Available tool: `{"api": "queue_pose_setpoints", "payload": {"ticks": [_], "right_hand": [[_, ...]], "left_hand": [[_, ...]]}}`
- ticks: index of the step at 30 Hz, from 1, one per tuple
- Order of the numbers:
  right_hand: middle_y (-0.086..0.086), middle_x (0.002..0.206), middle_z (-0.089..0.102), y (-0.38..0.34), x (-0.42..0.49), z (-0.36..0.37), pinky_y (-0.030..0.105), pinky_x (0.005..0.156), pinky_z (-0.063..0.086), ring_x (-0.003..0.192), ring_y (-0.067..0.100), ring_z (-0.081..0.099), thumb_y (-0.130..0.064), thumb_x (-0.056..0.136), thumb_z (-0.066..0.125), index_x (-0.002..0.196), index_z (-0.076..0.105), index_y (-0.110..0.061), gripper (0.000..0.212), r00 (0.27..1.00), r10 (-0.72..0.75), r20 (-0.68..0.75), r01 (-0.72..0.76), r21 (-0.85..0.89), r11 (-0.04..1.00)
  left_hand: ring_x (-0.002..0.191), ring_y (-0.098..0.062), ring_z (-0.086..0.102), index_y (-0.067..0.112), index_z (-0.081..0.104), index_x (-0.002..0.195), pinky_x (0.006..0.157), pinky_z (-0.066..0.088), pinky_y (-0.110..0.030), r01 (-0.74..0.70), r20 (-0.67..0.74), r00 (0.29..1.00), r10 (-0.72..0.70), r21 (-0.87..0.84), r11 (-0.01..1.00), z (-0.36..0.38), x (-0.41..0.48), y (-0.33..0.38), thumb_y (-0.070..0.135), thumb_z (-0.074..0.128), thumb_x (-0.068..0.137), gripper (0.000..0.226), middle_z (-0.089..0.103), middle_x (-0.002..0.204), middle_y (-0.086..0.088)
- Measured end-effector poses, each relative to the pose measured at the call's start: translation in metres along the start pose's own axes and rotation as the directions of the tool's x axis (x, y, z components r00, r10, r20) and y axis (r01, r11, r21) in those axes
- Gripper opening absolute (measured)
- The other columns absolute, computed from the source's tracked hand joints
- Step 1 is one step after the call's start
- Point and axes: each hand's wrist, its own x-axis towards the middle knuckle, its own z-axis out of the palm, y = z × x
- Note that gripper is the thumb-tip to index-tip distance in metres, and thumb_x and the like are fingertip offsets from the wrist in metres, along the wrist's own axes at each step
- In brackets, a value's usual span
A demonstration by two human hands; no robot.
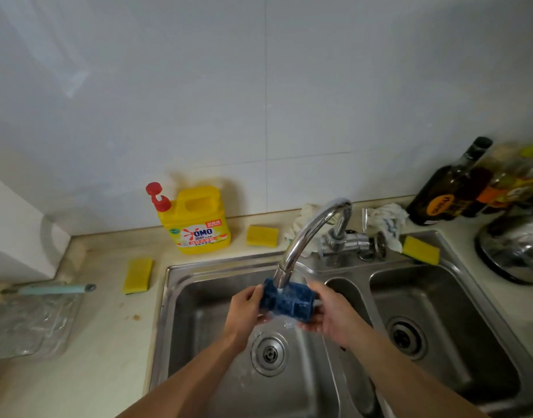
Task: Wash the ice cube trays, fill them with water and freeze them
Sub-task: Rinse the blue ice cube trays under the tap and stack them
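Note:
A dark blue ice cube tray (286,301) is held over the left basin of the steel double sink (180,297). Water runs onto it from the chrome tap (307,233). My left hand (245,309) grips the tray's left end. My right hand (328,315) grips its right end, fingers curled underneath. Water splashes off the tray toward the left drain (269,353).
A yellow dish soap jug (198,221) stands behind the sink. Three yellow sponges (138,275) (262,235) (421,250) lie around it. A rag (385,220) lies behind the tap; dark bottles (449,188) and a steel pot (515,248) stand at right. Clear plastic trays (27,324) sit at left.

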Motion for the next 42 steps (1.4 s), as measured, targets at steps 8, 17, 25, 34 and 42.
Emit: {"api": "queue_pose_setpoints", "payload": {"ticks": [8,17,25,34,42], "right_hand": [[0.018,0.096,0.069,0.0,-0.015,-0.026,0.032,0.06,0.054,0.072,0.02,0.066,-0.018,0.098,0.061,0.098,0.07,-0.007,0.015,0.975,-0.198,-0.097,0.163,-0.285,0.945],[-0.009,0.104,0.061,0.05,-0.005,-0.029,0.017,0.07,0.053,0.086,0.006,0.062,-0.034,0.081,0.071,0.108,0.069,-0.033,0.026,0.887,-0.462,-0.026,0.278,-0.768,0.577],[-0.013,0.117,0.043,0.04,-0.026,-0.055,0.007,0.077,0.043,0.099,-0.005,0.052,-0.039,0.085,0.071,0.122,0.06,-0.032,0.039,0.729,-0.675,-0.11,0.366,-0.771,0.521],[-0.008,0.122,0.054,0.026,-0.077,-0.145,0.024,0.086,0.057,0.099,0.004,0.059,-0.035,0.091,0.065,0.125,0.058,-0.022,0.037,0.544,-0.816,-0.197,0.407,-0.788,0.462],[-0.018,0.123,0.047,-0.01,-0.146,-0.245,0.005,0.079,0.05,0.11,-0.008,0.058,-0.044,0.092,0.061,0.13,0.054,-0.025,0.044,0.204,-0.94,-0.273,0.58,-0.74,0.341]], "left_hand": [[0.079,-0.026,0.072,0.011,0.072,0.095,0.07,0.057,-0.033,0.088,0.125,0.985,-0.12,0.24,0.967,0.019,0.016,-0.024,0.023,0.051,0.104,0.026,0.076,0.087,-0.01],[0.078,-0.018,0.069,0.011,0.068,0.101,0.071,0.056,-0.028,0.02,0.14,0.983,-0.116,0.55,0.835,0.01,0.007,-0.041,0.025,0.05,0.105,0.023,0.072,0.09,-0.007],[0.081,-0.024,0.072,0.013,0.067,0.087,0.082,0.06,-0.041,-0.166,0.265,0.963,-0.044,0.718,0.676,0.034,-0.001,-0.043,0.018,0.051,0.101,0.021,0.072,0.087,-0.008],[0.081,-0.016,0.066,0.017,0.067,0.089,0.068,0.052,-0.023,-0.296,0.321,0.944,0.078,0.718,0.63,0.11,-0.027,-0.032,0.012,0.051,0.098,0.019,0.07,0.087,-0.002],[0.061,-0.005,0.059,0.026,0.059,0.071,0.053,0.039,-0.008,-0.445,0.397,0.893,0.211,0.717,0.537,0.199,-0.07,-0.032,0.022,0.055,0.101,0.031,0.062,0.067,0.007]]}}
